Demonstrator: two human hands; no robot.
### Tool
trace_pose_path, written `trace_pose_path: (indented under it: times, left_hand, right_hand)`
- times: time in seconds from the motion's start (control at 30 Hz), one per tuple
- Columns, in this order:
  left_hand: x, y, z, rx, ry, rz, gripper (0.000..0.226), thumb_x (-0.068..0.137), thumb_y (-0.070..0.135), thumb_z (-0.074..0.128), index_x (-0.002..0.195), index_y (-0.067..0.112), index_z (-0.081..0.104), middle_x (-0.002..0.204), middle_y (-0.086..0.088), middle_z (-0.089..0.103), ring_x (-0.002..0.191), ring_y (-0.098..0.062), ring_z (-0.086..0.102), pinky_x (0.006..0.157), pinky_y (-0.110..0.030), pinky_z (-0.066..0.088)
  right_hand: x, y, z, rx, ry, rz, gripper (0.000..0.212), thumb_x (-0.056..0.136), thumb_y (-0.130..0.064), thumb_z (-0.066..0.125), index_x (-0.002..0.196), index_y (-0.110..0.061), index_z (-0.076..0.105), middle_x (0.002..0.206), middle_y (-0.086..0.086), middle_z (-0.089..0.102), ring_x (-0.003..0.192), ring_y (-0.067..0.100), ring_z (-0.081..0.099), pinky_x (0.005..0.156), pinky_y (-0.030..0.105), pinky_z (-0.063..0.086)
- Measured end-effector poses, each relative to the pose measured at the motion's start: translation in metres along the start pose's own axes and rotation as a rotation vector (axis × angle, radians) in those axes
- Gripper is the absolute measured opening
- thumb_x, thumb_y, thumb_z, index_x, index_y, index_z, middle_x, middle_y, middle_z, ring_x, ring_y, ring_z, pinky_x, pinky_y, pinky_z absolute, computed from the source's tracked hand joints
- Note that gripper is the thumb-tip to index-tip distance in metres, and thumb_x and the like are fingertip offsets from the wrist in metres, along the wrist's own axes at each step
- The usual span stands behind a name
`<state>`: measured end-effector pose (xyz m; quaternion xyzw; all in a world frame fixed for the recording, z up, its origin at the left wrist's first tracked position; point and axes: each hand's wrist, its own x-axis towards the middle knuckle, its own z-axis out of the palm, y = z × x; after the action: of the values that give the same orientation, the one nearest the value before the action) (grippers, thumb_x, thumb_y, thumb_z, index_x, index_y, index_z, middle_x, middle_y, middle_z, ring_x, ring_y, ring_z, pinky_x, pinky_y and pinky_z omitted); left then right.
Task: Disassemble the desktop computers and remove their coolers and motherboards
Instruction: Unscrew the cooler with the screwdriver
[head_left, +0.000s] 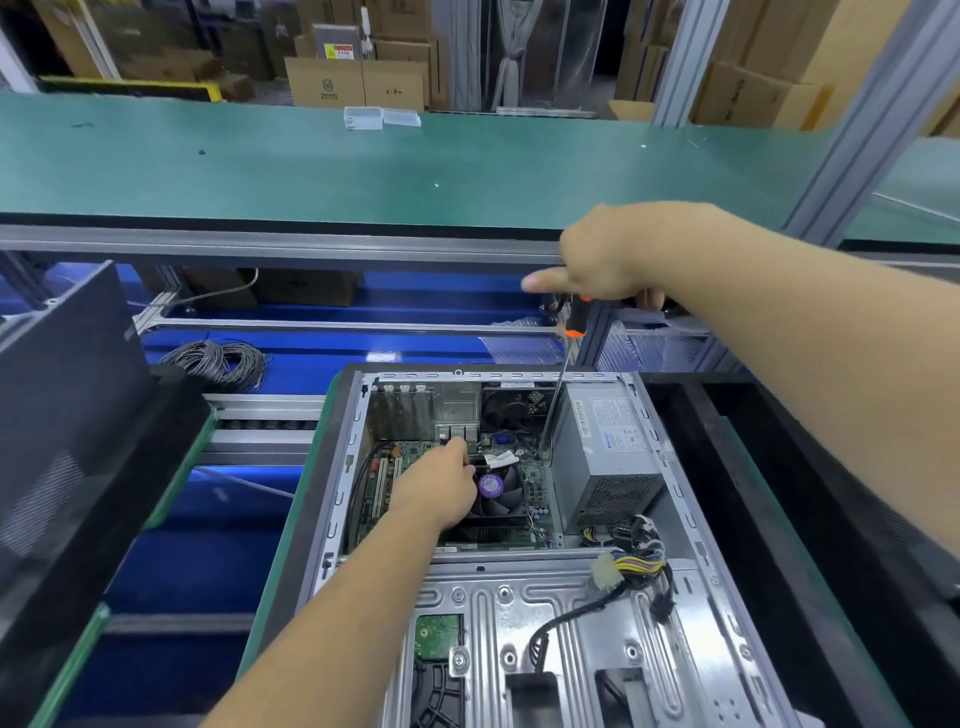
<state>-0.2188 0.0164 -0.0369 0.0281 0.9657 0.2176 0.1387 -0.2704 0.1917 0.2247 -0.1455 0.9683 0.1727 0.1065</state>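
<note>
An open desktop case (332, 499) lies on its side in front of me. Inside it a green motherboard (382, 480) carries a black cooler fan (501, 488) with a purple label. My left hand (441, 483) reaches into the case and rests on the fan's left edge, fingers curled over it. My right hand (608, 260) grips the orange-and-black handle of a long screwdriver (556, 395), held upright; its tip goes down beside the grey power supply (605, 452) at the board's right edge.
A bundle of power cables (636, 558) lies over the drive cage (545, 649), with a hard drive (439, 636) below. A dark case panel (62, 395) leans at left. Coiled wire (218, 361) sits on the blue conveyor. A green bench (363, 166) spans behind.
</note>
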Motion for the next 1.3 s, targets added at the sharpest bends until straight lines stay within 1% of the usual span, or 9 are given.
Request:
trace_pose_path:
  times: [0.13, 0.27, 0.4, 0.57, 0.73, 0.87, 1.03, 1.13, 1.3]
  left_hand:
    - [0.000, 0.000, 0.000, 0.006, 0.005, 0.000, 0.015, 0.105, 0.031, 0.039, 0.104, 0.018, 0.046, 0.100, -0.004, 0.060, 0.085, -0.024, 0.059, 0.071, -0.038, 0.048]
    - [0.000, 0.001, 0.000, 0.013, 0.000, 0.001, 0.015, 0.106, 0.031, 0.038, 0.104, 0.018, 0.046, 0.098, -0.005, 0.060, 0.085, -0.025, 0.059, 0.070, -0.038, 0.047]
    - [0.000, 0.001, 0.000, 0.005, 0.004, 0.002, 0.015, 0.106, 0.030, 0.038, 0.104, 0.018, 0.046, 0.098, -0.004, 0.060, 0.085, -0.025, 0.059, 0.071, -0.039, 0.048]
    - [0.001, 0.002, 0.000, -0.002, -0.002, -0.004, 0.015, 0.106, 0.030, 0.038, 0.104, 0.018, 0.046, 0.097, -0.004, 0.060, 0.085, -0.025, 0.059, 0.072, -0.040, 0.049]
    - [0.001, 0.001, 0.000, 0.006, -0.001, -0.001, 0.015, 0.105, 0.031, 0.038, 0.103, 0.018, 0.046, 0.097, -0.004, 0.060, 0.084, -0.024, 0.059, 0.072, -0.040, 0.049]
    - [0.001, 0.001, 0.000, -0.001, 0.004, -0.001, 0.014, 0.105, 0.030, 0.038, 0.103, 0.018, 0.045, 0.099, -0.004, 0.060, 0.086, -0.025, 0.059, 0.074, -0.039, 0.049]
    - [0.001, 0.000, 0.001, 0.002, 0.007, 0.001, 0.014, 0.105, 0.030, 0.038, 0.102, 0.019, 0.045, 0.098, -0.003, 0.059, 0.085, -0.024, 0.058, 0.070, -0.037, 0.046]
    - [0.001, 0.000, 0.001, -0.001, 0.009, 0.000, 0.014, 0.105, 0.030, 0.038, 0.103, 0.019, 0.045, 0.098, -0.003, 0.059, 0.084, -0.025, 0.058, 0.070, -0.038, 0.047]
    - [0.002, 0.000, 0.001, 0.004, 0.006, 0.009, 0.013, 0.106, 0.030, 0.037, 0.103, 0.019, 0.044, 0.097, -0.004, 0.058, 0.084, -0.025, 0.058, 0.071, -0.039, 0.047]
  right_hand:
    - [0.003, 0.002, 0.002, 0.083, 0.039, -0.172, 0.020, 0.093, -0.036, 0.064, 0.105, -0.021, 0.058, 0.102, 0.007, 0.063, 0.085, 0.028, 0.060, 0.082, 0.042, 0.051]
    - [-0.003, 0.000, 0.002, -0.027, 0.016, 0.000, 0.052, 0.096, -0.061, 0.046, 0.090, -0.010, 0.054, 0.075, 0.006, 0.059, 0.053, 0.023, 0.059, 0.054, 0.030, 0.042]
    - [0.002, 0.009, 0.008, 0.117, 0.102, -0.154, 0.020, 0.093, -0.036, 0.064, 0.101, -0.019, 0.057, 0.095, 0.002, 0.061, 0.084, 0.025, 0.053, 0.075, 0.035, 0.045]
    - [0.002, 0.007, 0.014, -0.009, 0.119, 0.063, 0.055, 0.094, -0.065, 0.044, 0.082, -0.012, 0.050, 0.076, 0.003, 0.046, 0.075, 0.030, 0.050, 0.071, 0.039, 0.042]
    - [0.002, 0.012, 0.013, 0.176, 0.131, -0.171, 0.023, 0.088, -0.032, 0.071, 0.099, -0.026, 0.052, 0.091, -0.005, 0.059, 0.086, 0.024, 0.054, 0.072, 0.031, 0.039]
    - [0.003, 0.011, 0.016, 0.105, 0.192, -0.022, 0.041, 0.094, -0.057, 0.054, 0.098, -0.016, 0.051, 0.079, 0.002, 0.052, 0.072, 0.029, 0.057, 0.065, 0.037, 0.047]
    - [-0.001, 0.014, 0.010, 0.166, 0.044, -0.113, 0.022, 0.088, -0.035, 0.066, 0.101, -0.021, 0.054, 0.091, 0.001, 0.066, 0.074, 0.028, 0.070, 0.074, 0.045, 0.057]
    - [0.001, 0.014, 0.009, 0.099, 0.084, 0.010, 0.048, 0.096, -0.054, 0.051, 0.083, -0.009, 0.057, 0.054, 0.003, 0.065, 0.042, 0.019, 0.064, 0.057, 0.035, 0.053]
    - [0.000, 0.013, 0.010, 0.267, 0.017, -0.118, 0.024, 0.091, -0.042, 0.064, 0.104, -0.024, 0.053, 0.089, 0.001, 0.069, 0.061, 0.025, 0.071, 0.074, 0.043, 0.058]
